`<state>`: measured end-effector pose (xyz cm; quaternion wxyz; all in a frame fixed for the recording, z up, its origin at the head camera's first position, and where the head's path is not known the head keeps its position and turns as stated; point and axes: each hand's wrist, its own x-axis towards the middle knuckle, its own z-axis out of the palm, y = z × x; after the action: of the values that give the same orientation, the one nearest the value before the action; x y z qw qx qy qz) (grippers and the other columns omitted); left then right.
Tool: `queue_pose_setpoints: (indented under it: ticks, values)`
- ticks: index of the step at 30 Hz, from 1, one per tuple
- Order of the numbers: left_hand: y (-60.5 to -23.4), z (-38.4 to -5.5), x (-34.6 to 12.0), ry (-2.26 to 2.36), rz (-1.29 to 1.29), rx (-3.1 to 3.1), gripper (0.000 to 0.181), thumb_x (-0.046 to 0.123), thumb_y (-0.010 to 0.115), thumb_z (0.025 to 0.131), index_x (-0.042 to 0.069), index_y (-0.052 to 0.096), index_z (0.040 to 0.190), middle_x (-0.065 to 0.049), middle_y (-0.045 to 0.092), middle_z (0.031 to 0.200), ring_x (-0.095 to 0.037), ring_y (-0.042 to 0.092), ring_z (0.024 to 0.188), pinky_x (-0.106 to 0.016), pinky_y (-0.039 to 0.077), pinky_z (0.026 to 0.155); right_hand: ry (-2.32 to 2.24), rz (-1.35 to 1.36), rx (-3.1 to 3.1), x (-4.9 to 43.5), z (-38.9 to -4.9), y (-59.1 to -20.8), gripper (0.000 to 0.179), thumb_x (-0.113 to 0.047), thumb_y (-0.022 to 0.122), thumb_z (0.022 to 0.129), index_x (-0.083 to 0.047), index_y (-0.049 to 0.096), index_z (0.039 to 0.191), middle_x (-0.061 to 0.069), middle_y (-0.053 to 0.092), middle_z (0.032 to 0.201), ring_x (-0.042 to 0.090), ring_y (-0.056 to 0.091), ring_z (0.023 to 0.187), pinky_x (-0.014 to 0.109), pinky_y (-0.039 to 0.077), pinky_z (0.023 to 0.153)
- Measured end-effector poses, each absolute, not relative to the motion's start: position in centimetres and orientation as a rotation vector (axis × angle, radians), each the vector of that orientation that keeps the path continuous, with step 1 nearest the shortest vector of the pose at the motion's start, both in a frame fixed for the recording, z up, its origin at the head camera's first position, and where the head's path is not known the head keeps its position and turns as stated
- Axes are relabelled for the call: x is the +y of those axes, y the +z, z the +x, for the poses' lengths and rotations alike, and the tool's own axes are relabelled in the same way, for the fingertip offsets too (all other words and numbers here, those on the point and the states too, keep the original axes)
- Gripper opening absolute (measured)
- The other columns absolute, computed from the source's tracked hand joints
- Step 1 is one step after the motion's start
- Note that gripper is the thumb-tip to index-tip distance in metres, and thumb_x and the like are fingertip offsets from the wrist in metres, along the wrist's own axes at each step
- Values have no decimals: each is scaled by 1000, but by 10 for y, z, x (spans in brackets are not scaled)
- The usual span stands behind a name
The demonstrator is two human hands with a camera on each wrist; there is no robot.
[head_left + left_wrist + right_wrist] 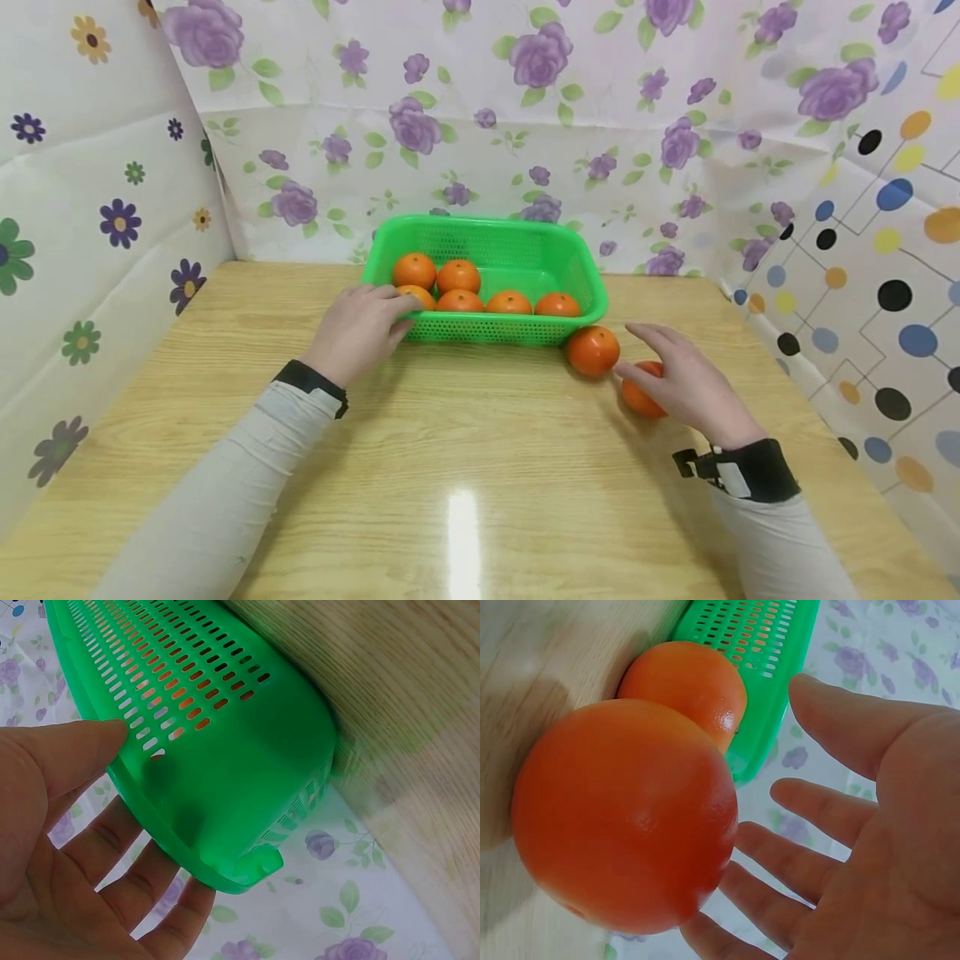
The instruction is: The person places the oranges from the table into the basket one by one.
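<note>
My left hand (358,327) holds the front left rim of a green plastic basket (487,332). In the left wrist view, the thumb lies along the perforated outer wall (232,742) and the other fingers pass over the rim. Several oranges (459,276) sit inside the basket, one partly hidden by the left fingers. My right hand (693,387) hovers spread over a loose orange (639,398), partly covering it in the head view. The right wrist view shows this big orange (622,817) beside the fingertips, outside the grasp. Another orange (592,352) rests against the basket's front right corner.
The basket stands near the back of a wooden table (420,467). Behind it hangs a cloth (465,142) with purple flowers. Patterned sheets, one flowered (90,275) and one dotted (885,333), border the left and right sides.
</note>
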<state>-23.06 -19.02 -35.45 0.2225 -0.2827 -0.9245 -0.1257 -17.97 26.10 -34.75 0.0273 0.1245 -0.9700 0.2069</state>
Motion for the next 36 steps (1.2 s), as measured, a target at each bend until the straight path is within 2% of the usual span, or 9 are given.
queue_pose_setpoints:
  ticks: [5, 11, 18, 36]
  values:
    - [-355, -231, -189, -323, -788, -2550, 27, 11, 85, 98, 13, 81, 125, -9, 79, 116, -34, 72, 100, -52, 57, 88, 635, 360, -3011, 264, -177, -351, 86, -57, 74, 103, -6, 47, 166, 27, 45, 167, 52, 39, 154, 74, 33, 122]
    - [-355, -231, -188, -325, -783, -2553, 27, 12, 85, 98, 14, 81, 125, -8, 79, 115, -34, 71, 102, -53, 57, 89, 637, 338, -3027, 268, -175, -356, 81, -45, 79, 103, -6, 46, 166, 26, 46, 167, 52, 41, 153, 74, 35, 120]
    - [-354, -230, -189, -333, -779, -2556, 25, 12, 84, 100, 13, 82, 124, -8, 79, 112, -33, 71, 102, -53, 57, 90, 666, 307, -3080, 274, -175, -359, 85, -44, 82, 101, -7, 44, 168, 29, 42, 168, 55, 39, 152, 77, 34, 119]
    - [-353, -230, -189, -332, -783, -2558, 26, 11, 84, 99, 12, 81, 125, -9, 79, 113, -34, 71, 101, -53, 57, 89, 695, 279, -3104, 275, -174, -370, 80, -37, 83, 101, -10, 48, 166, 27, 49, 162, 48, 55, 139, 69, 48, 111]
